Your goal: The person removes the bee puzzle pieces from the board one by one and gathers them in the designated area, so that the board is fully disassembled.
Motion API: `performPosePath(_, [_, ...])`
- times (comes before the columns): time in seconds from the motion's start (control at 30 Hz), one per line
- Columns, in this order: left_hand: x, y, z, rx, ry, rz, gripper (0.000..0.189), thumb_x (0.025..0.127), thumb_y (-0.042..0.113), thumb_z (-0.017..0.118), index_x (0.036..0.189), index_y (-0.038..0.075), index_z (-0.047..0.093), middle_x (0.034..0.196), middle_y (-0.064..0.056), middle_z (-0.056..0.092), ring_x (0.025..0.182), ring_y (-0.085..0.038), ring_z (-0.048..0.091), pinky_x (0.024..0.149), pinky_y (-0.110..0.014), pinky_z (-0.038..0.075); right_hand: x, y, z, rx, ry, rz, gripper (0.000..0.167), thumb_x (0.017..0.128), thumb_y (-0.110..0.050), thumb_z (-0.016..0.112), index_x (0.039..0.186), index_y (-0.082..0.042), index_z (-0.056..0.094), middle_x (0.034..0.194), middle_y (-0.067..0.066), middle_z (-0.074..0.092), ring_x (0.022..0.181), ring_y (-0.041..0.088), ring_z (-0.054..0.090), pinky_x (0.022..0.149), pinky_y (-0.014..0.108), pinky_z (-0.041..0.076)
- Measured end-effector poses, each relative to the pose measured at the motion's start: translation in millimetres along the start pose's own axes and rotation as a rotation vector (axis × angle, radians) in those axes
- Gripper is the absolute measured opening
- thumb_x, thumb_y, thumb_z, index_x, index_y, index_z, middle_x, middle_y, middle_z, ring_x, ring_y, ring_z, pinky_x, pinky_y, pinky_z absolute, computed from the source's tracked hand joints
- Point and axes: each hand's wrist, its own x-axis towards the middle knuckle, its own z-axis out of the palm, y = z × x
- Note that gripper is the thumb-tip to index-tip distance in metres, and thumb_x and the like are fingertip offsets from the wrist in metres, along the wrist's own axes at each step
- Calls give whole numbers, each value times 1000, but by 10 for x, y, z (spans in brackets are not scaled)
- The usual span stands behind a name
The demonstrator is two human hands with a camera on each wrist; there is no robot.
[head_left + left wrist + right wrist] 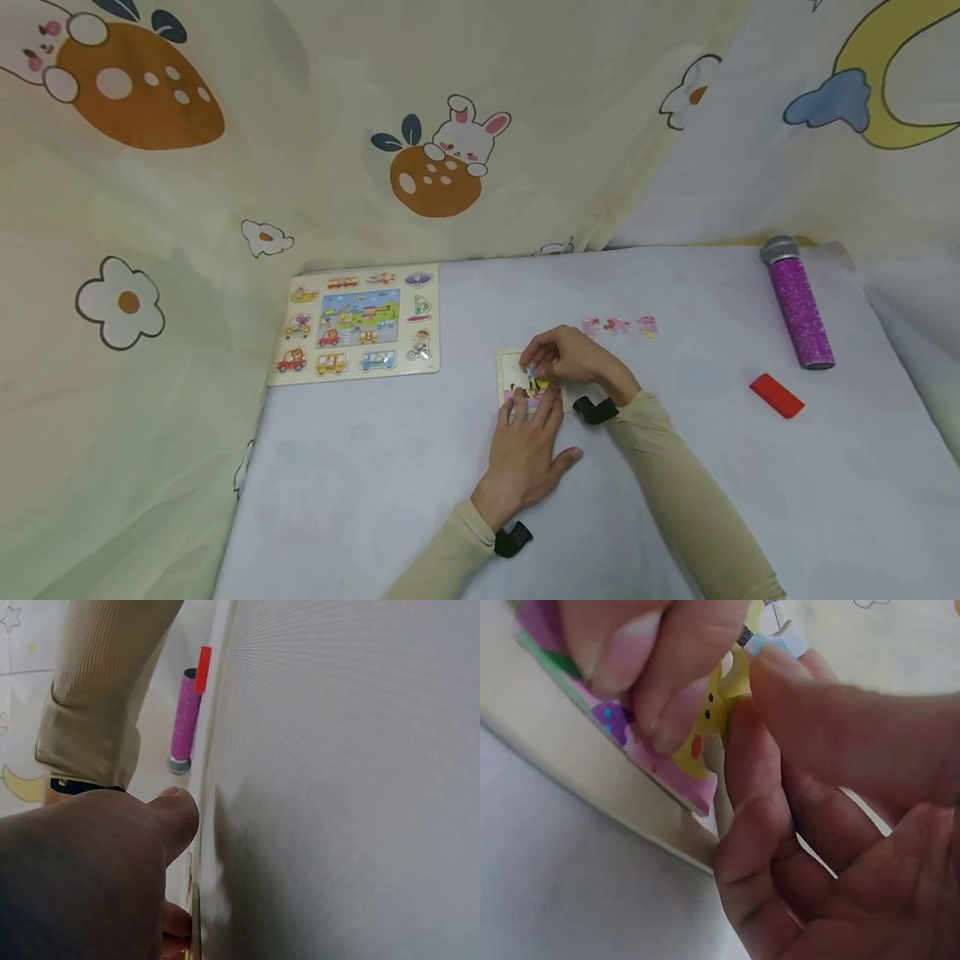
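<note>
A small jigsaw puzzle board (507, 363) with a pale rim lies on the table under both hands. My left hand (525, 454) rests on its near part with outstretched fingers (682, 690), pressing on the pink and yellow pieces. Over the far right part of the board, my right hand (576, 354) pinches a puzzle piece (795, 636) with light blue on it between thumb and fingers. The fingers cover much of that piece. A yellow area with a face (709, 712) shows beside the fingertips in the right wrist view.
Several loose pink puzzle pieces (617, 325) lie beyond the right hand. A larger vehicle puzzle board (303, 374) is at the back left. On the right are a purple glittery microphone (802, 312) and a red block (777, 396). A patterned curtain (315, 167) hangs behind the table.
</note>
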Motion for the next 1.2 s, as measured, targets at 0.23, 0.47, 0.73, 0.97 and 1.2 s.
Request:
performPosePath(0.23, [0, -8, 29, -7, -1, 10, 82, 103, 73, 43, 162, 17, 43, 166, 3, 43, 148, -42, 42, 120, -52, 36, -26, -9, 34, -72, 18, 28, 31, 81, -2, 88, 111, -5, 79, 102, 5, 79, 96, 18, 72, 89, 37, 59])
performPosePath(0.47, [-17, -9, 13, 6, -8, 9, 84, 102, 75, 43, 163, 18, 42, 165, 4, 44, 148, -41, 42, 121, -50, 35, -32, -46, 88, -72, 117, 129, 36, 74, -5, 94, 106, -3, 77, 98, 8, 77, 90, 19, 73, 86, 36, 61])
performPosePath(0.73, [-27, -13, 13, 9, -21, 7, 85, 102, 75, 40, 164, 17, 40, 166, 3, 43, 151, -42, 40, 122, -50, 34, -35, -41, 126, -90, 125, 113, 37, 75, -11, 97, 105, -4, 76, 96, 8, 75, 89, 19, 70, 84, 35, 59])
performPosePath(0.97, [-41, -9, 6, -11, -15, 12, 85, 103, 75, 41, 165, 16, 39, 167, 1, 41, 152, -44, 39, 123, -51, 33, -57, -79, 208, -169, 163, 106, 36, 76, -21, 97, 102, -8, 76, 94, 4, 74, 87, 17, 65, 80, 34, 54])
performPosePath(1.2, [-41, -6, 14, 10, -3, 13, 85, 102, 75, 40, 163, 16, 42, 164, -1, 43, 151, -44, 39, 123, -51, 33, -94, -81, 237, -220, 210, 85, 39, 76, -31, 97, 104, -9, 80, 95, 2, 77, 86, 16, 66, 78, 34, 53])
